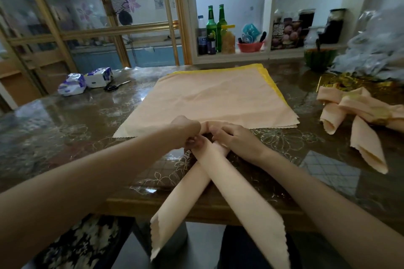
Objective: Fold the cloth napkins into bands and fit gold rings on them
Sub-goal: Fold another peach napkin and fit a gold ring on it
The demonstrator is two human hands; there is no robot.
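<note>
The folded napkin (240,199), likely light, soft and slip-prone, drapes two tails over the near edge of the table (65,137), their long axes converging toward a far bend, seemingly the best hold, where the left hand (185,131) and right hand (237,141) clamp curled fingers, just before the flat stack (207,98).

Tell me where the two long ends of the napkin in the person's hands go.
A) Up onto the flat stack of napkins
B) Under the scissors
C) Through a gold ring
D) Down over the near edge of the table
D: the napkin is held by the left hand and right hand, and its two ends cross below them and hang past the near edge of the table.
</note>
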